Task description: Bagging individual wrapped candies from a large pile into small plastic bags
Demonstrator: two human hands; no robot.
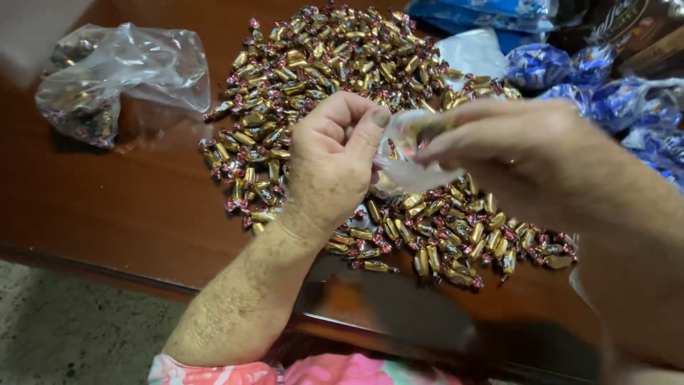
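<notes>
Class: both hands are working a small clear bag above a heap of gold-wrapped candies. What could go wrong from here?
1. The small clear bag, pinched between left hand and right hand, looks thin; pulling it apart could tear it.
2. The gold-wrapped candies reach close to the table edge; a forearm sweep might knock some to the floor.

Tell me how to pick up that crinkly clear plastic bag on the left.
Grip the crumpled clear plastic bag by its loose, puffed-up top right part, coming from above. Its dark contents sag at the lower left, so the empty film there likely bunches easily between the fingers.
</notes>
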